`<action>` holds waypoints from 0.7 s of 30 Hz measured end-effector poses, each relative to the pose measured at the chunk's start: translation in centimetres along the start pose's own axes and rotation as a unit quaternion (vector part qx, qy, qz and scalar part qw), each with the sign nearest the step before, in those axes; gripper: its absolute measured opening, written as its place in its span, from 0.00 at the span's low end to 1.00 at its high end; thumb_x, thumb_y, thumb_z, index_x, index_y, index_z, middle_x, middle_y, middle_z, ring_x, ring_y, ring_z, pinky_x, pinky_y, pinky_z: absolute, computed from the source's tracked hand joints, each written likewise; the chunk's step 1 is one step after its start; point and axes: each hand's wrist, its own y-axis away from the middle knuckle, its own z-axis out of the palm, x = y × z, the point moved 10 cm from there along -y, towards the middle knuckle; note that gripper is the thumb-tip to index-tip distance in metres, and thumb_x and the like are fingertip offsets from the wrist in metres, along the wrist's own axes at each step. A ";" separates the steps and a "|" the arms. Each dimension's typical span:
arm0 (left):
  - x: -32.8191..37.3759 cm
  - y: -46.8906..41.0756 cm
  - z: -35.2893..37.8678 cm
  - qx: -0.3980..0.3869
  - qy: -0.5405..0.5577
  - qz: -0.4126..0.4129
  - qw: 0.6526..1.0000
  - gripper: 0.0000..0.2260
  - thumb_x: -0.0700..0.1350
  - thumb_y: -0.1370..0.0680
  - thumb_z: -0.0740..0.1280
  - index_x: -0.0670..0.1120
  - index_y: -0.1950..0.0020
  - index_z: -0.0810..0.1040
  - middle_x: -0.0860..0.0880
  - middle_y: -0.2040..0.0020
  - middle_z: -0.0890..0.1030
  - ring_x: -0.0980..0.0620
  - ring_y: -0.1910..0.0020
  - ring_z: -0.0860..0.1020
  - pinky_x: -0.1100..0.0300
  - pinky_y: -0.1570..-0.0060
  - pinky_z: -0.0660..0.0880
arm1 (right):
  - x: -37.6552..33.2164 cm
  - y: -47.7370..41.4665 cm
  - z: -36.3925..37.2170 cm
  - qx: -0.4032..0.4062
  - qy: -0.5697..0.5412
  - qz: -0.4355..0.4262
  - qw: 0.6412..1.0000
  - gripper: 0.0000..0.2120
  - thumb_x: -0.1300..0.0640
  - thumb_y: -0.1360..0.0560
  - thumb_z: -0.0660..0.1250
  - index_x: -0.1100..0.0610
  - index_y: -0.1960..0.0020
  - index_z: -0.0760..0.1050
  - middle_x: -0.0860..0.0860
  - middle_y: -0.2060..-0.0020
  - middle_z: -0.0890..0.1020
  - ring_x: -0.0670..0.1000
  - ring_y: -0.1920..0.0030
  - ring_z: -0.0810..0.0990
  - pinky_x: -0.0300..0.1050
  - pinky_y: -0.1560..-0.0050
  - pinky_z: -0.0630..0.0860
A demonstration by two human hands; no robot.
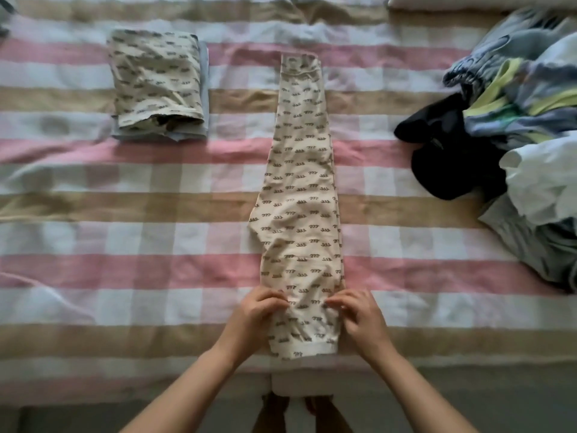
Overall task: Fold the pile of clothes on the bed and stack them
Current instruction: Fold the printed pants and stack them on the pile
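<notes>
Lying lengthwise down the middle of the bed, a pair of cream trousers printed with small dark squiggles is folded leg over leg into one long strip. Its waistband end points to the far edge of the bed, and its pale cuff end reaches the near edge.

The left hand and the right hand both rest on the strip just above the cuff, one on each side. In each grip the fingers curl down and pinch the cloth, which puckers between them. Both forearms reach in from the near edge.

Toward the far left corner sits a folded stack. Its top piece has the same cream squiggle print and lies on a pale blue folded piece whose edges show at the right side and the near side.

Along the right edge of the bed spreads the unfolded pile of clothes, with blue, yellow-green and white pieces, and a black garment at its left side. The pile lies well apart from the trousers.

The bedcover is checked in pink, tan and white bands. No brand, label or readable writing can be made out on any garment.
</notes>
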 end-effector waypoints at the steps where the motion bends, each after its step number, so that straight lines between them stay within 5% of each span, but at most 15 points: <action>1: -0.3 0.6 0.4 0.003 0.000 -0.003 1.000 0.08 0.28 0.34 0.70 0.38 0.58 0.83 0.43 0.54 0.82 0.55 0.50 0.74 0.66 0.49 0.71 | 0.4 0.4 0.3 -0.005 0.003 0.000 1.000 0.19 0.76 0.32 0.64 0.57 0.51 0.83 0.50 0.54 0.81 0.52 0.50 0.73 0.31 0.51 0.64; 7: -0.7 1.5 1.2 -0.018 -0.048 0.000 0.999 0.09 0.33 0.33 0.70 0.40 0.55 0.84 0.41 0.50 0.81 0.42 0.49 0.78 0.51 0.48 0.75 | 0.5 0.8 1.7 -0.051 0.054 -0.044 0.996 0.28 0.77 0.41 0.64 0.54 0.49 0.83 0.54 0.50 0.77 0.58 0.46 0.71 0.45 0.45 0.67; 11: -0.6 0.7 0.6 -0.008 -0.063 0.016 0.998 0.10 0.29 0.36 0.73 0.42 0.60 0.84 0.43 0.53 0.82 0.41 0.52 0.78 0.52 0.51 0.75 | 0.7 0.2 1.2 -0.044 0.078 -0.046 0.995 0.15 0.69 0.35 0.71 0.52 0.55 0.84 0.55 0.52 0.77 0.59 0.48 0.71 0.51 0.48 0.69; 15: -3.4 -0.3 -0.9 0.068 0.112 -0.140 0.981 0.04 0.35 0.28 0.70 0.42 0.56 0.82 0.45 0.58 0.82 0.47 0.57 0.76 0.53 0.57 0.71 | 0.4 -1.7 -1.0 0.008 -0.038 0.001 0.999 0.07 0.68 0.31 0.70 0.58 0.55 0.82 0.49 0.54 0.75 0.55 0.48 0.69 0.36 0.45 0.65; 19: -4.3 -1.7 -1.0 0.086 0.265 -0.208 0.938 0.05 0.41 0.26 0.70 0.44 0.52 0.77 0.48 0.59 0.80 0.57 0.61 0.76 0.61 0.59 0.73 | -0.7 -3.3 -2.7 0.017 -0.200 0.032 0.979 0.03 0.59 0.26 0.68 0.56 0.55 0.80 0.49 0.54 0.79 0.54 0.49 0.75 0.48 0.46 0.70; 21: -4.8 -1.8 -0.7 0.072 0.239 -0.233 0.940 0.09 0.38 0.28 0.72 0.46 0.51 0.76 0.48 0.56 0.81 0.55 0.57 0.78 0.60 0.55 0.74 | -0.9 -3.9 -2.1 -0.015 -0.146 0.040 0.988 0.06 0.55 0.27 0.68 0.58 0.55 0.79 0.52 0.55 0.78 0.55 0.51 0.73 0.49 0.47 0.68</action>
